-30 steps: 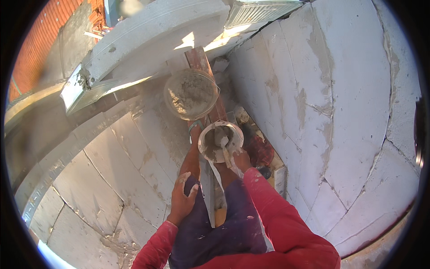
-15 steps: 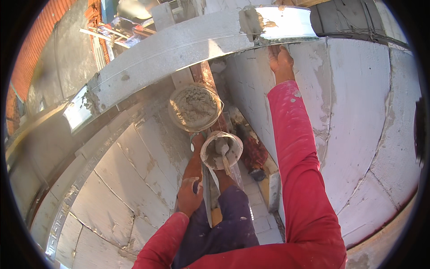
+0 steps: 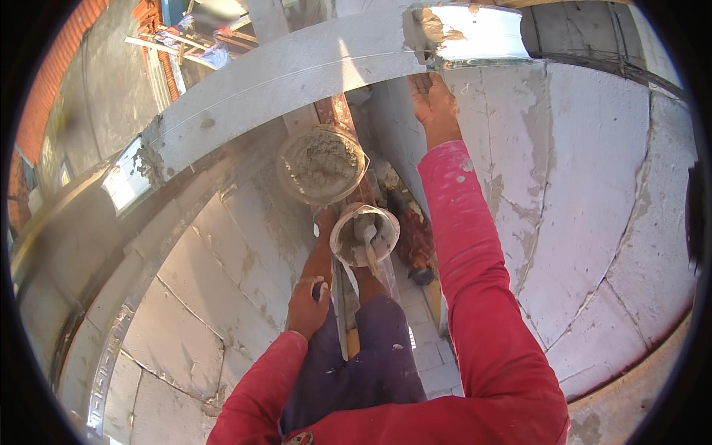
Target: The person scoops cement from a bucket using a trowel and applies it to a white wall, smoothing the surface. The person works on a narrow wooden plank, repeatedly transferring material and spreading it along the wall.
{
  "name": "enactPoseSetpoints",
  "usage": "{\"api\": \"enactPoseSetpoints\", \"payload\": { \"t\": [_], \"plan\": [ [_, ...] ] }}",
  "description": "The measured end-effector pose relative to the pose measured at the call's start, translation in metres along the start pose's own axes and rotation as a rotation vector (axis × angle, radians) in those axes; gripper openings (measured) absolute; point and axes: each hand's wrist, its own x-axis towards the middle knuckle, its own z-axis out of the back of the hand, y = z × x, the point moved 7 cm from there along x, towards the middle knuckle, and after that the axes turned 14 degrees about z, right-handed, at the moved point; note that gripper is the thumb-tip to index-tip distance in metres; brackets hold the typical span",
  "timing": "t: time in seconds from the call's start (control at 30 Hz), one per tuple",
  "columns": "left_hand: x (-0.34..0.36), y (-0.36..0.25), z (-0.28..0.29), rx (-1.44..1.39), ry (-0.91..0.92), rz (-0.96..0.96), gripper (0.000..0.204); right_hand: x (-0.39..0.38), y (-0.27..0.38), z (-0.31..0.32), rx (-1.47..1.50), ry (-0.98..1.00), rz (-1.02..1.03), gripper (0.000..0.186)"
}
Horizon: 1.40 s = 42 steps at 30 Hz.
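Note:
My right hand (image 3: 434, 104) is raised and open, fingers extended, at the lower edge of a curved grey beam (image 3: 274, 76), just below its mortar-smeared white end (image 3: 482, 33). My left hand (image 3: 307, 304) rests on my left leg at the knee, fingers loosely bent and apart. Between my legs and the beam are a bucket of grey mortar (image 3: 320, 165) and a smaller pale bucket (image 3: 348, 237) with a trowel (image 3: 372, 248) in it, its handle over the rim. Both buckets rest on a rusty reddish plank or beam (image 3: 335, 110).
White block walls (image 3: 586, 185) curve around me, with mortar in their seams. A dark red bundle (image 3: 415, 245) lies beside the buckets. Beyond the curved beam are orange roofing (image 3: 55, 74), scrap timber (image 3: 185, 44) and dark cables (image 3: 608, 63).
My right hand has left the smaller bucket, reaching up and forward to the beam's underside, then shifting slightly left. My left hand stays at my knee. The view has tilted toward the beam.

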Motion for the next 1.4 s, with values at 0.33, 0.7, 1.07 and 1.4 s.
{"api": "enactPoseSetpoints", "payload": {
  "t": [0.33, 0.7, 1.07, 1.4],
  "plan": [
    [-0.002, 0.004, 0.003, -0.027, 0.007, 0.092, 0.026, -0.036, 0.005, -0.039, 0.524, -0.327, -0.187, 0.053],
    [0.0, 0.005, 0.002, -0.164, -0.029, 0.091, 0.025, -0.047, 0.048, -0.04, 0.54, -0.116, -0.142, 0.054],
    [0.036, -0.261, 0.136, -0.149, -0.277, -0.671, 0.035, -0.089, 0.184, -0.024, 0.349, -0.356, 0.01, 0.061],
    [0.221, -0.5, 0.172, 0.184, 0.058, -0.744, 0.054, -0.082, 0.189, -0.022, 0.281, -0.249, -0.016, 0.059]
  ]
}}
